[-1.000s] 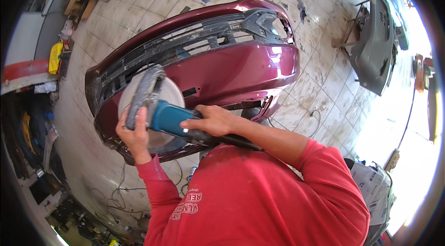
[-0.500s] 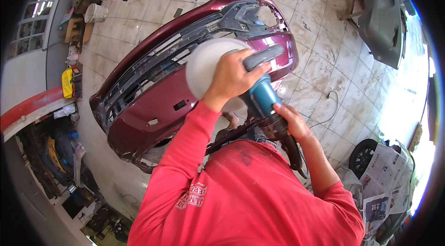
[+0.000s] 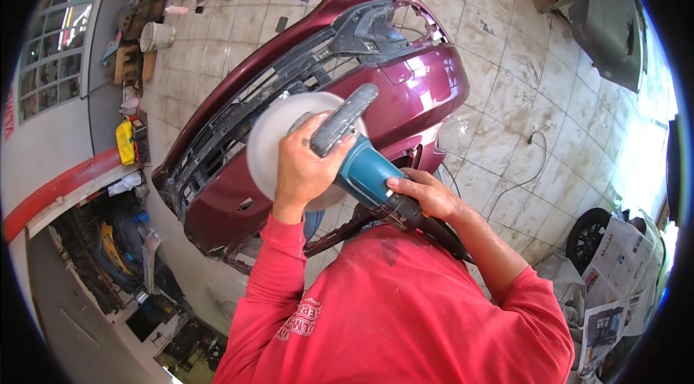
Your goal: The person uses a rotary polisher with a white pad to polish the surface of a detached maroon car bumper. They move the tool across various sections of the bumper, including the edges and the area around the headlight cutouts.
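Observation:
A teal and black electric polisher (image 3: 370, 173) is held over a glossy dark red car bumper (image 3: 423, 98), which lies on its side across the floor in front of me. My left hand (image 3: 309, 167) closes round the polisher's grey front handle. At the rear of the tool, my right hand (image 3: 431, 196) wraps the dark grip, with the thumb on the teal housing. The round white polishing pad (image 3: 271, 142) looks blurred and covers the bumper's middle. Its contact with the paint is hidden from above.
A grey bumper (image 3: 611, 22) rests on a stand at the far right. On the tiled floor lies a thin cable (image 3: 522, 181). A wheel (image 3: 585, 233) and newspaper-covered parts (image 3: 620, 257) sit at the near right. A white bucket (image 3: 155, 37) stands at the far left.
The polisher has moved left and toward me along the bumper, both hands keeping their grip. More of the bumper's right end now shows.

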`<state>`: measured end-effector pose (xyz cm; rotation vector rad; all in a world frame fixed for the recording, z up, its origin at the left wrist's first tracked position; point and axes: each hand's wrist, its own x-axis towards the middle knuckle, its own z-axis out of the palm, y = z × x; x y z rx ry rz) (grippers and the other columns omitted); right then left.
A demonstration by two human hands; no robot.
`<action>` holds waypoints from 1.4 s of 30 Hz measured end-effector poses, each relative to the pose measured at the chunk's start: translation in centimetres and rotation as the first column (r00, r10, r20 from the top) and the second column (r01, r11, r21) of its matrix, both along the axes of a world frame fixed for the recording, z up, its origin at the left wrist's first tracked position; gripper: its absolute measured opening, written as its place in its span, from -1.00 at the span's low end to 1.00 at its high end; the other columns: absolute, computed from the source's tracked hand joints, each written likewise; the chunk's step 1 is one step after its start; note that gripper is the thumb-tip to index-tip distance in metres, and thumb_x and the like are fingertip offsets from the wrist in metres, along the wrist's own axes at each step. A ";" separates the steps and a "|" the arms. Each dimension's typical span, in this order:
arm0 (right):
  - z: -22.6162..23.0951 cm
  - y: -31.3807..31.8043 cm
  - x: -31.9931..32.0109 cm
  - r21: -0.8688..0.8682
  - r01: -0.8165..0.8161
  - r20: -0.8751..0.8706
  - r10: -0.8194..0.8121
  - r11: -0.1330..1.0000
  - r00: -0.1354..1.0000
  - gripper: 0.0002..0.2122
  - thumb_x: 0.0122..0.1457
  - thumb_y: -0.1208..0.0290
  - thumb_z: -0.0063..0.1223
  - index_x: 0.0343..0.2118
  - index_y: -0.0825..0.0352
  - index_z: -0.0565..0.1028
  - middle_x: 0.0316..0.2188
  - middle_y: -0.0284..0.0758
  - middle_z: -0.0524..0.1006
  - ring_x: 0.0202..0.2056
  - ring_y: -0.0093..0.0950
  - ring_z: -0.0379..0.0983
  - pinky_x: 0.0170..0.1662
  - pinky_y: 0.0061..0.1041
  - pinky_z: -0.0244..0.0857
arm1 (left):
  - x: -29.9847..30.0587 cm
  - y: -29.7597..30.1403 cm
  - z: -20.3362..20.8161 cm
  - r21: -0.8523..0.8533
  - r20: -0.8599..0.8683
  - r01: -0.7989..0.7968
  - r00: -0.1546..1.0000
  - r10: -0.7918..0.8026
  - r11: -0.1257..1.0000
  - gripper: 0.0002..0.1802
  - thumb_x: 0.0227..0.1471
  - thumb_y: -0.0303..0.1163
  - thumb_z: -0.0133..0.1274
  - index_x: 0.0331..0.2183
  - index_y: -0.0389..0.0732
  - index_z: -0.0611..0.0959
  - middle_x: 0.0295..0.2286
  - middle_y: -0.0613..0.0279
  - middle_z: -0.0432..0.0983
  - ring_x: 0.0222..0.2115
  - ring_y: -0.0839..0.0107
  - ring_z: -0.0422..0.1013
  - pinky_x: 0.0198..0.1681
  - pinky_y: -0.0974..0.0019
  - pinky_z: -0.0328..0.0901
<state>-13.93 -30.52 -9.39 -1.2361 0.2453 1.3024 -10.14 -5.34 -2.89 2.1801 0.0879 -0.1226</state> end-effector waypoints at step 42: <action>-7.3 -9.8 3.0 -0.049 0.281 -0.105 -0.284 0.959 0.953 -0.26 0.24 -0.04 0.22 0.27 0.54 0.41 -0.03 -0.22 0.61 -0.06 -0.45 0.53 0.05 -0.42 0.41 | 8.4 -9.9 -6.5 -0.070 -0.069 0.227 0.970 -0.232 0.971 -0.37 0.05 -0.46 0.33 0.19 -0.20 0.62 -0.07 -0.20 0.67 -0.17 0.07 0.68 -0.08 0.14 0.52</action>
